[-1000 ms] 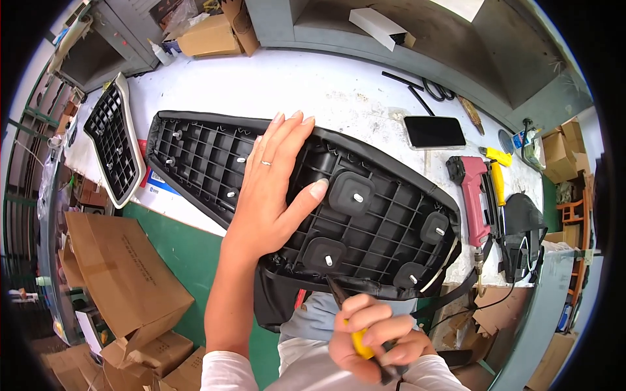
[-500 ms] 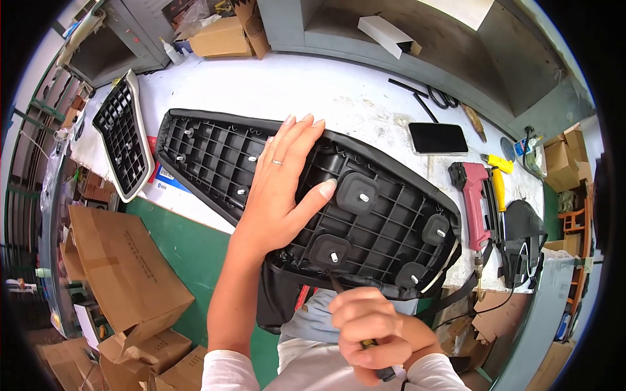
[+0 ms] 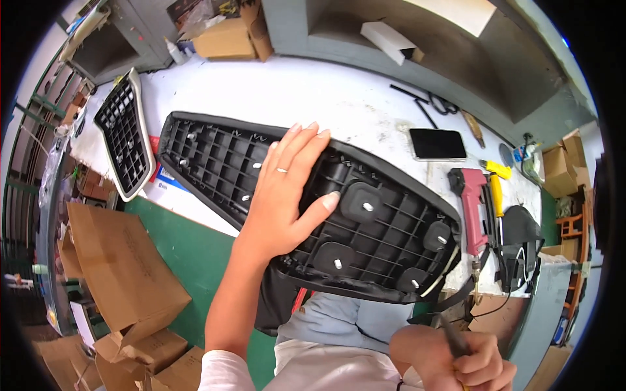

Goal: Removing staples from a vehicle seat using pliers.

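Observation:
An upturned black vehicle seat point(image 3: 398, 251) lies across the table's front edge. It has a ribbed plastic base, a dark cover folded round its rim, several rubber pads and pale pegs. My left hand point(image 3: 287, 189) rests flat on its middle, fingers stretched toward the far rim. At the lower right, apart from the seat, my right hand point(image 3: 473, 365) is closed round a hand tool with a dark tapered blade point(image 3: 454, 339). Its exact kind is unclear, and most of the handle is hidden by the fingers.
Right of the seat lie a red staple gun point(image 3: 468, 208), a yellow-handled screwdriver point(image 3: 497, 195) and a phone point(image 3: 437, 144). A pale-rimmed seat point(image 3: 124, 137) stands at the left. Cardboard boxes point(image 3: 124, 267) crowd the floor on the left; a grey shelf point(image 3: 287, 32) borders the table's back.
My right hand has drawn the tool away from the seat's near edge, moving right and toward me. The left hand stays on the seat.

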A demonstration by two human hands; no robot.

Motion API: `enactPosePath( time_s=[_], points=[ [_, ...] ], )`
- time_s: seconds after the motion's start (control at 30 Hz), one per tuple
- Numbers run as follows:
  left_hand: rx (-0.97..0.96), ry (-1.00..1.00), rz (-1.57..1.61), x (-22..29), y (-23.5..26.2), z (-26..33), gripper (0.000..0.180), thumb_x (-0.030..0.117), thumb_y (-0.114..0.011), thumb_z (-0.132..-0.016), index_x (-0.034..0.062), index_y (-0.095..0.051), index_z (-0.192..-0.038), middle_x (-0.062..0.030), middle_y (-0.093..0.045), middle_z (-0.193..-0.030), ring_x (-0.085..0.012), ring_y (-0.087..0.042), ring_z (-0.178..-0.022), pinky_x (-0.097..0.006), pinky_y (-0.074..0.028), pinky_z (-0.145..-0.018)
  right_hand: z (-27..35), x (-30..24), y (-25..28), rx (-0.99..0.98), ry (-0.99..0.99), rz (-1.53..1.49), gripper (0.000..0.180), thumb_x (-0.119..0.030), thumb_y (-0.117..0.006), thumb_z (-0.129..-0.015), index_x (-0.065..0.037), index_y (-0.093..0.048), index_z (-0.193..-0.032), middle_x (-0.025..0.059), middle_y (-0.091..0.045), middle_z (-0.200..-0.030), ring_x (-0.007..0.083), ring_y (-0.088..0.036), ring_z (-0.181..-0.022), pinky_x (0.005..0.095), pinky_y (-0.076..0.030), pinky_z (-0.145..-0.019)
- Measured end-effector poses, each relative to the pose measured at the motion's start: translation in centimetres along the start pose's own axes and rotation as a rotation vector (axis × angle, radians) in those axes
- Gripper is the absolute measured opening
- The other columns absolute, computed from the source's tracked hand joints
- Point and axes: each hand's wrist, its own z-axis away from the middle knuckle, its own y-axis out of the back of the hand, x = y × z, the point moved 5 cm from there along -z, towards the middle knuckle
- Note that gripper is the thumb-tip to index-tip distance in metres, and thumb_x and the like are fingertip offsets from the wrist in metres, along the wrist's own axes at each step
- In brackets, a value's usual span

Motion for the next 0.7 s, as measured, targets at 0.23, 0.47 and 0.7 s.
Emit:
enactPosePath(
  time_s=[0.23, 0.47, 0.7],
  points=[
    [-0.020, 0.018, -0.008, 0.7, -1.1, -1.0, 0.073, 0.036, -0.061, -0.094, 0.0045, -0.040, -0.156, -0.0191, -0.040, -0.162, -0.0395, -0.028, -0.155, -0.054, -0.016, -0.125, 17.5, -5.3, 5.1, -0.040, -0.916, 0.033, 0.041, -0.049, -0.055, -0.106, -0.009, -0.046, -0.111, 0.0066, -0.052, -0.081, 0.0183, -0.050, -0.058, 0.0389, -0.047, -0.053],
    [0.002, 0.007, -0.005, 0.1, -0.2, -0.4, 0.072, 0.030, -0.064, -0.094, 0.0015, -0.041, -0.156, -0.0218, -0.041, -0.160, -0.0411, -0.031, -0.153, -0.050, -0.018, -0.125, 13.1, -0.5, 1.2, -0.123, -0.773, -0.008, 0.050, -0.041, -0.062, -0.105, -0.005, -0.040, -0.132, 0.0156, -0.051, -0.106, 0.0230, -0.052, -0.072, 0.0415, -0.047, -0.065],
    [-0.019, 0.005, 0.030, 1.1, -0.9, -1.1, 0.072, 0.023, -0.062, -0.092, -0.0013, -0.040, -0.155, -0.0210, -0.040, -0.161, -0.0403, -0.029, -0.154, -0.050, -0.019, -0.125, 1.9, -2.0, 7.7, 0.012, -0.353, 0.584, 0.054, -0.056, -0.052, -0.105, -0.012, -0.040, -0.134, 0.0077, -0.048, -0.098, 0.0186, -0.047, -0.067, 0.0336, -0.042, -0.060]
  ],
)
